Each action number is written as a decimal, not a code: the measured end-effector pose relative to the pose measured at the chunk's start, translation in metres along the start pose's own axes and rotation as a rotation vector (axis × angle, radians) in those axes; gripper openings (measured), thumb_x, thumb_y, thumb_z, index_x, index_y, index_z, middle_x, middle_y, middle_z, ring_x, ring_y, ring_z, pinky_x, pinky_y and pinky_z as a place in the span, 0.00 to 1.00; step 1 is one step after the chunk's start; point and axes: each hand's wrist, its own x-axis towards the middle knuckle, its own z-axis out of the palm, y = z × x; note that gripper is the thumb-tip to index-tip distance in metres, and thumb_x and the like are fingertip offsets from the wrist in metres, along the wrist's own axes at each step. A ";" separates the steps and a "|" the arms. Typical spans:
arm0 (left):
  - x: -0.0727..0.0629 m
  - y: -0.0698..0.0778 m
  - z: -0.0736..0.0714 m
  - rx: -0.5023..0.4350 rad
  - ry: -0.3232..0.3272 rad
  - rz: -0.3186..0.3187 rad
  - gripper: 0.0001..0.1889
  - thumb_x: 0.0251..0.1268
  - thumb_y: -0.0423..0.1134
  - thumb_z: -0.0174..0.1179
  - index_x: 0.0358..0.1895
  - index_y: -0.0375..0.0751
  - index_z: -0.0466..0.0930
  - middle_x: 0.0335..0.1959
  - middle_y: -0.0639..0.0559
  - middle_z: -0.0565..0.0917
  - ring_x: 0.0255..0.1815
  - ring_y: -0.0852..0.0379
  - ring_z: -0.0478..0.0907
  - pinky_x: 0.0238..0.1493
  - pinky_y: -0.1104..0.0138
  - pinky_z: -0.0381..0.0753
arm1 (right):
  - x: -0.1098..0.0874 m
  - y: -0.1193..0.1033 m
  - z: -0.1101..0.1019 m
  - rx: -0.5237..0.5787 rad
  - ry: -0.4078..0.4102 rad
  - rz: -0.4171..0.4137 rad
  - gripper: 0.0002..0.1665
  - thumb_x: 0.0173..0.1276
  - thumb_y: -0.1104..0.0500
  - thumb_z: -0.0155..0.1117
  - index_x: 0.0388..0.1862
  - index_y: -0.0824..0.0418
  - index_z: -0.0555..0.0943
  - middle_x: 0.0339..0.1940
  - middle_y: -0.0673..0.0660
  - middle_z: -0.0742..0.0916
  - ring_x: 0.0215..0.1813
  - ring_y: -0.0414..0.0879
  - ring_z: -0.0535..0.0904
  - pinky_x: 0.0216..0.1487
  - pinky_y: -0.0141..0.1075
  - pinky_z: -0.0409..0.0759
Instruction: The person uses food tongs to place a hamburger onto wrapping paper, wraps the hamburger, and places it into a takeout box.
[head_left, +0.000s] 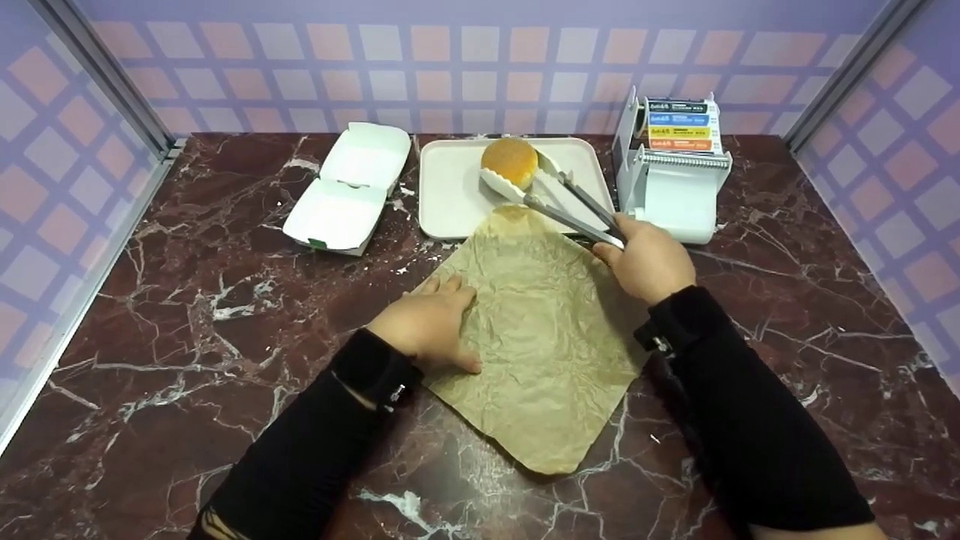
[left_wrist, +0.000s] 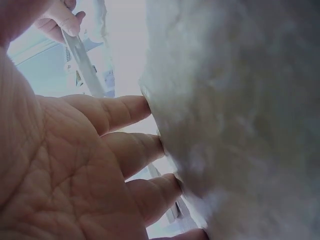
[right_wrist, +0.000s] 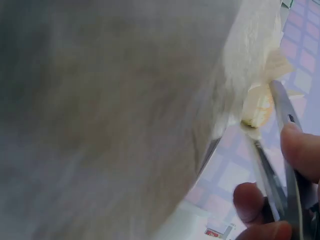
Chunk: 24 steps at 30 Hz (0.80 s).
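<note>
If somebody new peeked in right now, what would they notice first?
Probably the golden bun between the tips of the tongs in the right hand, seen against the pale tray at the back. Next, the big crinkled brown paper in the middle, with the left hand on its left side.

We're on the left hand (left_wrist: 70,165) here, palm toward us, fingertips (left_wrist: 139,106) touching the edge of a blurred, brownish paper sheet (left_wrist: 245,120) that fills our view's right side! Upper left, we spot the right hand (left_wrist: 59,21) gripping grey tongs (left_wrist: 83,65).
</note>
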 end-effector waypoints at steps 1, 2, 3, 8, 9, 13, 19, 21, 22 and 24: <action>0.000 0.000 0.000 -0.004 -0.002 0.000 0.65 0.49 0.63 0.78 0.86 0.44 0.50 0.88 0.41 0.43 0.88 0.33 0.38 0.86 0.40 0.43 | -0.001 0.002 -0.002 0.010 0.001 -0.002 0.39 0.79 0.45 0.62 0.82 0.59 0.66 0.70 0.72 0.81 0.68 0.72 0.78 0.71 0.66 0.73; 0.000 0.000 0.000 -0.009 -0.004 0.001 0.65 0.49 0.63 0.79 0.86 0.44 0.49 0.88 0.41 0.42 0.88 0.33 0.38 0.86 0.40 0.43 | -0.003 0.005 -0.005 0.027 -0.002 0.001 0.39 0.79 0.44 0.62 0.83 0.57 0.66 0.70 0.71 0.82 0.64 0.72 0.80 0.68 0.66 0.75; 0.001 0.000 0.000 -0.013 -0.006 0.003 0.65 0.49 0.63 0.79 0.86 0.44 0.49 0.88 0.41 0.42 0.88 0.33 0.37 0.86 0.40 0.42 | -0.005 0.008 -0.008 0.044 -0.005 0.002 0.40 0.79 0.44 0.62 0.83 0.56 0.65 0.71 0.71 0.81 0.64 0.71 0.80 0.68 0.67 0.75; 0.003 -0.003 -0.002 -0.022 -0.016 0.008 0.66 0.48 0.64 0.79 0.87 0.46 0.48 0.88 0.41 0.41 0.88 0.33 0.35 0.86 0.38 0.41 | -0.023 0.030 -0.032 0.107 -0.033 -0.029 0.41 0.78 0.42 0.64 0.84 0.49 0.64 0.70 0.69 0.82 0.60 0.67 0.81 0.68 0.68 0.73; 0.004 -0.003 -0.002 -0.022 -0.017 0.007 0.66 0.48 0.64 0.79 0.87 0.46 0.48 0.88 0.42 0.41 0.88 0.33 0.35 0.86 0.38 0.41 | -0.027 0.035 -0.037 0.107 -0.036 -0.047 0.41 0.77 0.41 0.64 0.84 0.49 0.65 0.69 0.69 0.83 0.61 0.66 0.82 0.69 0.68 0.72; 0.007 -0.007 -0.005 -0.021 -0.021 0.000 0.67 0.48 0.65 0.78 0.87 0.46 0.46 0.89 0.42 0.39 0.88 0.34 0.34 0.85 0.37 0.40 | -0.040 0.054 -0.057 0.099 -0.066 -0.139 0.36 0.76 0.44 0.67 0.80 0.44 0.72 0.51 0.62 0.90 0.37 0.53 0.80 0.47 0.50 0.82; 0.008 -0.013 -0.010 -0.048 -0.022 -0.022 0.66 0.49 0.63 0.78 0.87 0.48 0.46 0.89 0.45 0.37 0.89 0.36 0.32 0.85 0.36 0.41 | -0.052 0.071 -0.076 0.093 -0.198 -0.196 0.34 0.76 0.44 0.68 0.79 0.40 0.73 0.46 0.55 0.90 0.23 0.43 0.74 0.27 0.36 0.77; 0.007 -0.015 -0.012 -0.056 -0.015 -0.029 0.66 0.48 0.62 0.79 0.87 0.47 0.47 0.89 0.45 0.37 0.89 0.36 0.33 0.84 0.35 0.41 | -0.053 0.074 -0.080 0.075 -0.243 -0.177 0.34 0.75 0.42 0.68 0.78 0.40 0.74 0.38 0.54 0.89 0.18 0.42 0.72 0.23 0.38 0.76; 0.007 -0.015 -0.012 -0.056 -0.011 -0.032 0.66 0.48 0.61 0.79 0.87 0.47 0.47 0.89 0.45 0.38 0.89 0.36 0.33 0.85 0.35 0.41 | -0.053 0.076 -0.081 0.064 -0.262 -0.168 0.34 0.75 0.42 0.68 0.78 0.41 0.74 0.35 0.54 0.88 0.17 0.42 0.71 0.20 0.38 0.76; 0.008 -0.017 -0.013 -0.054 -0.009 -0.034 0.66 0.48 0.61 0.79 0.87 0.47 0.47 0.89 0.45 0.38 0.89 0.37 0.33 0.85 0.36 0.41 | -0.053 0.078 -0.082 0.031 -0.291 -0.162 0.34 0.74 0.42 0.69 0.78 0.41 0.75 0.30 0.53 0.85 0.17 0.41 0.70 0.22 0.38 0.75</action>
